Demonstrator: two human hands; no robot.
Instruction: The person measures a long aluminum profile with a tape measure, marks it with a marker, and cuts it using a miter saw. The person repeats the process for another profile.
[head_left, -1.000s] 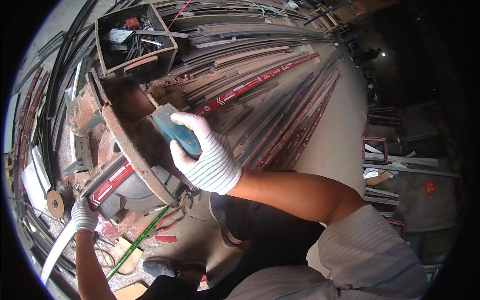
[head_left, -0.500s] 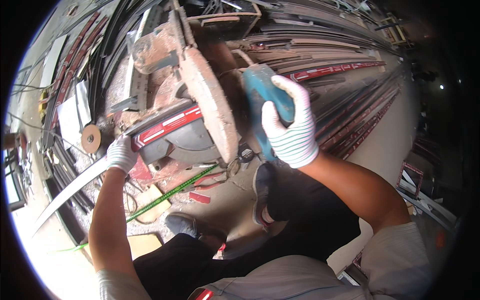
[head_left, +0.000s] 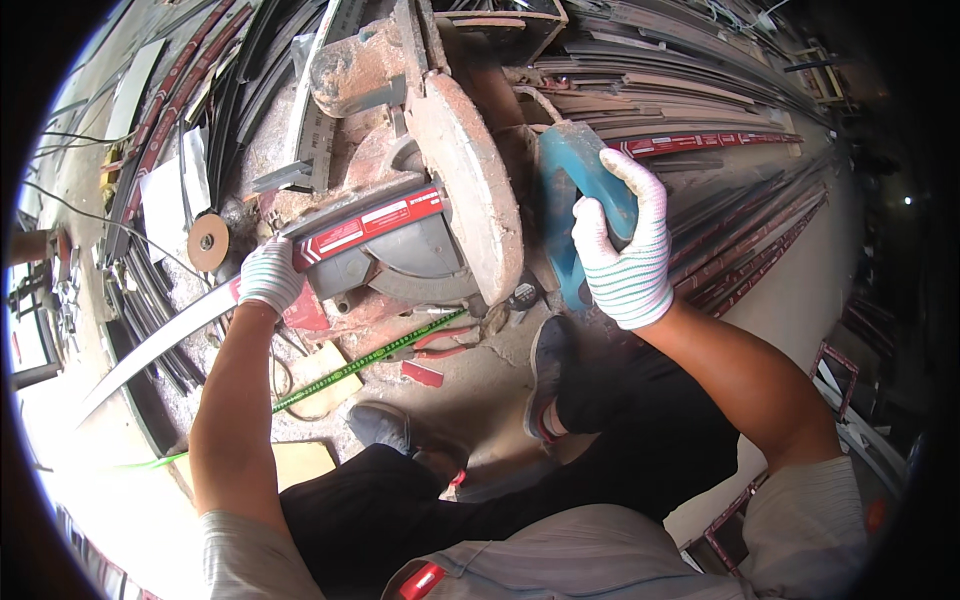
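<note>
Setting: workshop floor (head_left: 790,300) of dusty concrete, seen from above. Landmark: a rust-caked chop saw (head_left: 420,190) standing on the floor at upper centre.

Stock: long metal profiles (head_left: 720,130), dark and red-striped, lie in bundles on the floor to the right of and beyond the chop saw, running away toward the upper right. More dark strips (head_left: 170,100) are stacked to the left of the saw.

Small items: a worn abrasive disc (head_left: 208,242) lies just left of the saw base. A green measuring tape (head_left: 370,362) stretches across the floor below the saw, beside red-handled pliers (head_left: 435,340). A wooden board (head_left: 300,462) lies further below, toward the person.

Left hand (head_left: 270,275): gloved in white knit, arm reaching up from the lower edge, fingers closed around a pale flat metal strip (head_left: 160,345) at the left side of the saw base, just beside the red clamp bar.

Metal strip: long axis runs diagonally from the saw base down to the lower left; its free end points away from the saw toward the lower left edge.

Right hand (head_left: 625,260): gloved likewise, forearm bent in from the lower right, fingers wrapped over the teal saw handle (head_left: 575,190) to the right of the blade guard (head_left: 470,190).

Saw handle: its long axis runs roughly top to bottom in view.

Person: crouched below the saw, dark trousers, shoes (head_left: 545,375) on the floor.
</note>
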